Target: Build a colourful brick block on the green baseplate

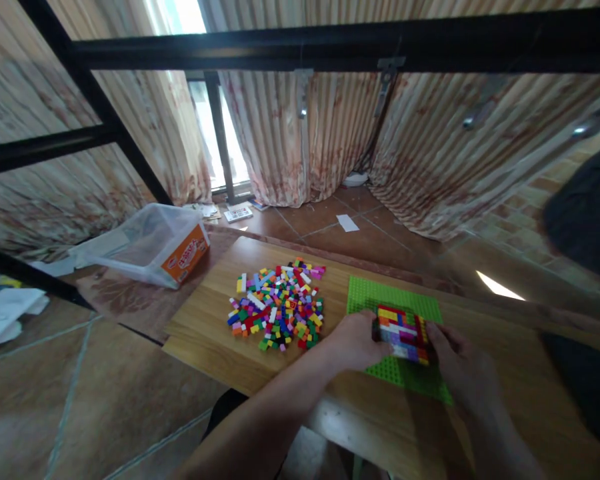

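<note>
On the green baseplate's (395,291) middle, or just above it (I cannot tell which), sits a multicoloured brick block (403,333), pinched between the left hand (359,340) and right hand (463,363) at opposite ends; left of the baseplate lies a loose brick pile (280,307), farther left a clear bin (180,259)

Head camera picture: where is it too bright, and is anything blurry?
Head view: the window is washed out to white; head view: a sunlit patch glares at right; head view: the brick block between the left hand and right hand looks slightly smeared.
</note>
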Available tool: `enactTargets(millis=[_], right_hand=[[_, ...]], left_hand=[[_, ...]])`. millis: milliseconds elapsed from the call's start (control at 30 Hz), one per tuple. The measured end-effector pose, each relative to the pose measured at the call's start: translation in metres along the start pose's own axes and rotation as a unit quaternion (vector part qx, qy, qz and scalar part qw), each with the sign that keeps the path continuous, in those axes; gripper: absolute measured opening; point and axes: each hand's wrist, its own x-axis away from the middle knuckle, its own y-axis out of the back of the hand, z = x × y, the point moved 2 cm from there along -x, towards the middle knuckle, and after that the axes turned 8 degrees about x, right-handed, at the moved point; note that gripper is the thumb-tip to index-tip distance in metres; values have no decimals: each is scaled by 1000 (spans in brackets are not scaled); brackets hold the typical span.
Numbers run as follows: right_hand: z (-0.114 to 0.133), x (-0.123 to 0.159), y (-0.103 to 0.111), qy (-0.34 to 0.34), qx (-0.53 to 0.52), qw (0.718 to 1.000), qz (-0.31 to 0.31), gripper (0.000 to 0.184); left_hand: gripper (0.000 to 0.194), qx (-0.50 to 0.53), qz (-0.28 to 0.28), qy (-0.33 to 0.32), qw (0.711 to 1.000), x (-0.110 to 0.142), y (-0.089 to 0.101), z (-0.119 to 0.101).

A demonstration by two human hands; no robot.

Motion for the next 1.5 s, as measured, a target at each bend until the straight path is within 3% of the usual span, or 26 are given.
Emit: enactTargets(millis=[167, 300, 400, 533, 667, 833, 1000, 1267, 1500], right_hand=[[-1, -1, 0, -7, 20, 1000, 4, 51], [-1, -3, 1, -18, 44, 999, 13, 54], [-1, -4, 1, -24, 46, 999, 11, 54], [0, -3, 1, 2, 36, 999, 2, 53], [4, 0, 2, 7, 33, 999, 8, 54], [6, 0, 2, 6, 32, 999, 25, 53], [0, -2, -1, 19, 44, 999, 20, 54], [-2, -3, -4, 48, 34, 998, -6, 54], [-4, -4, -4, 34, 54, 998, 13, 55]], left_hand=[[42, 6, 3, 13, 1000, 5, -3, -5], [33, -13, -8, -10, 1000, 0, 12, -3], [28, -61, -113, -22, 991, -8, 39, 3], [28, -177, -265, -38, 947, -16, 76, 13], [36, -256, -321, -83, 908, -25, 95, 21], [41, -312, -308, -50, 897, -38, 96, 37], [35, -325, -277, -31, 904, -43, 92, 44], [27, -338, -234, -36, 911, -32, 94, 35], [28, -346, -196, -47, 916, -15, 81, 22]])
